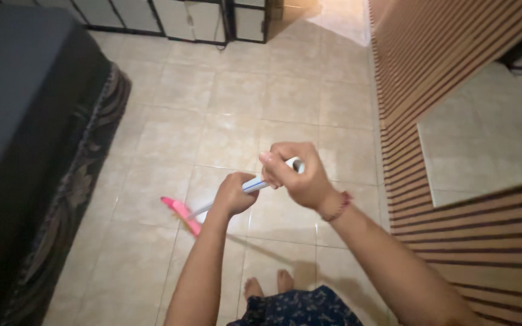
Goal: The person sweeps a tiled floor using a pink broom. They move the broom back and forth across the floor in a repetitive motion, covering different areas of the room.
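A tiled floor (pixel 285 90) is swept beside a dark bed (pixel 25 121). A broom (pixel 179 211), judged light and stiff, is best gripped along its pale handle: the right hand (pixel 297 175) is closed round the top, the left hand (pixel 234 193) lower.

A pale blue and white handle (pixel 255 184) with a pink head (pixel 181 212) is seen over beige floor tiles (pixel 285 96). Brown and black stripes are shown on the wall (pixel 430 54); dark floral patterning is seen on the bed skirt (pixel 74 193).
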